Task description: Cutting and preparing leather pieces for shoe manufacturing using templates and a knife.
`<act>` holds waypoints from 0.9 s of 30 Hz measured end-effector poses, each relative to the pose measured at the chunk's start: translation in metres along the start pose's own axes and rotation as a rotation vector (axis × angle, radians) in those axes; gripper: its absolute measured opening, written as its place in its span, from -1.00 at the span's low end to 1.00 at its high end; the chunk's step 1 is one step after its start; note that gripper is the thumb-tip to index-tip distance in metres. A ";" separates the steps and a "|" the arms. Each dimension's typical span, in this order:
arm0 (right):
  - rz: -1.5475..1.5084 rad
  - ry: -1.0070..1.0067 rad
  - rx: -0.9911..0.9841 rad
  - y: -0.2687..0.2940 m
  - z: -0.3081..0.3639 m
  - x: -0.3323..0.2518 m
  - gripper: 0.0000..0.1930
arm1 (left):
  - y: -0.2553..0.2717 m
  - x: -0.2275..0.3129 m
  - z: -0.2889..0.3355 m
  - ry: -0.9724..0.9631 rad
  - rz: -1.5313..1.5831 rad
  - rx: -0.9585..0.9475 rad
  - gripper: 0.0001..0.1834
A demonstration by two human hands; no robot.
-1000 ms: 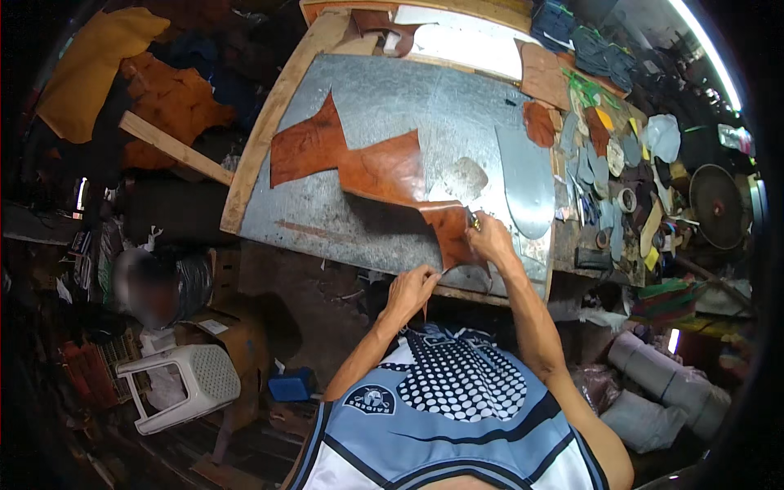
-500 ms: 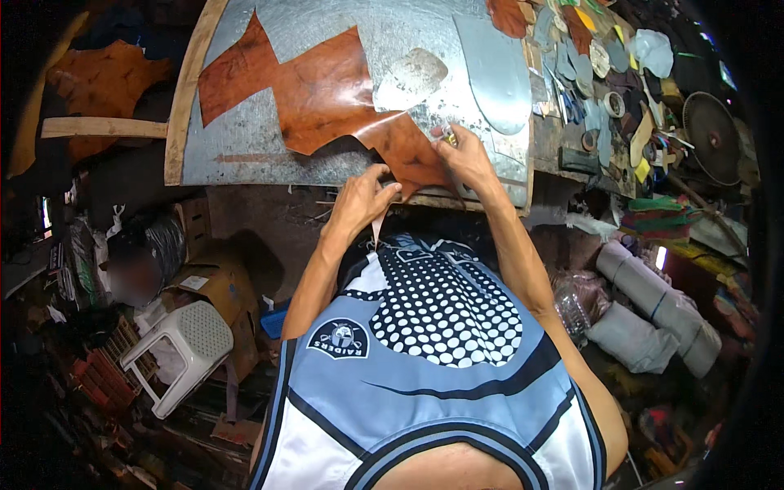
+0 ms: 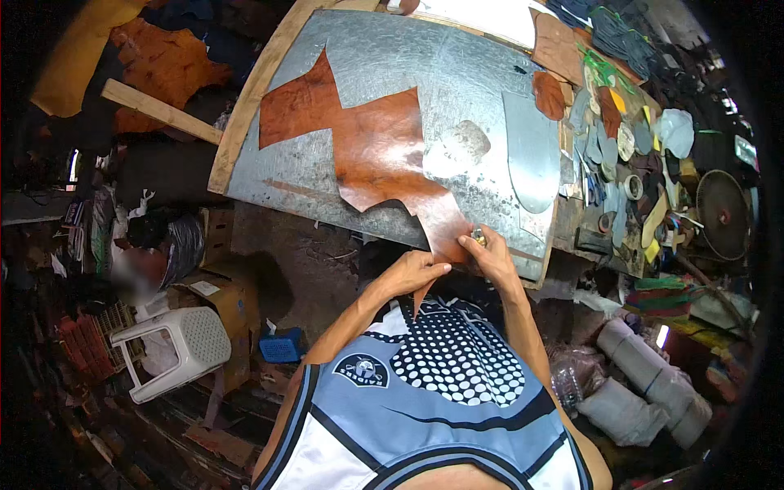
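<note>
A large brown leather piece (image 3: 371, 143) lies on a grey metal-covered work board (image 3: 457, 82); its narrow lower end hangs over the near edge. My left hand (image 3: 415, 272) pinches that hanging end, and a pointed strip of leather dangles below the fingers. My right hand (image 3: 490, 255) grips a small metal tool (image 3: 478, 239), probably a knife, pressed against the leather at the board's edge. A grey curved template (image 3: 529, 151) rests on the board to the right.
Leather scraps, tape rolls and small cut-outs (image 3: 621, 147) crowd the bench's right side. A round grinding wheel (image 3: 723, 214) sits far right. A white plastic stool (image 3: 175, 347), cardboard boxes (image 3: 224, 298) and fabric rolls (image 3: 653, 392) stand on the floor below. A wooden slat (image 3: 159, 110) leans at left.
My left hand has risen from below the board's edge and taken hold of the leather's hanging end. The right hand stays at the edge with the tool; the view shifted.
</note>
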State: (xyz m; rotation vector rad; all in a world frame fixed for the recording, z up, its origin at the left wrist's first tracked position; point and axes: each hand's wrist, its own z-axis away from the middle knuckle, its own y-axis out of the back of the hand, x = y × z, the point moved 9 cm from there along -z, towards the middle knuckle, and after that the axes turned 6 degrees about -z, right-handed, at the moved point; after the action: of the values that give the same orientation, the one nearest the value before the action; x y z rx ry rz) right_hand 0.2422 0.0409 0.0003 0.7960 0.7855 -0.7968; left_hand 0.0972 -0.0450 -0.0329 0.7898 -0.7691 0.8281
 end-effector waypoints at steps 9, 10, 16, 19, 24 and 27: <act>0.259 0.199 0.237 0.023 -0.031 -0.048 -0.63 | 0.032 0.049 0.048 -0.293 -0.087 0.131 -0.58; 0.224 0.179 0.333 0.046 -0.034 -0.046 -0.63 | 0.033 0.041 0.064 -0.291 -0.129 0.126 -0.60; 0.075 0.086 0.185 0.081 -0.035 -0.051 -0.61 | 0.049 -0.172 0.176 0.338 -0.518 0.153 -0.52; 0.152 0.069 0.130 0.064 -0.042 -0.004 -0.62 | 0.010 -0.226 0.198 0.710 -0.660 -0.485 -0.44; -0.010 -0.098 0.282 0.065 -0.041 0.023 -0.57 | 0.106 -0.064 0.096 -0.159 -0.611 -0.286 -0.71; -0.106 -0.201 0.435 0.075 -0.034 0.050 -0.60 | 0.231 0.023 -0.003 -0.151 -0.051 0.105 -0.62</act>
State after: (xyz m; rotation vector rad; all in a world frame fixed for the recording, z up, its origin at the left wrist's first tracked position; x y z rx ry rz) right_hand 0.3181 0.0889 -0.0348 1.0457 0.4811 -1.1455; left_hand -0.0880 0.0672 0.0519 0.9702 -0.8413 0.7742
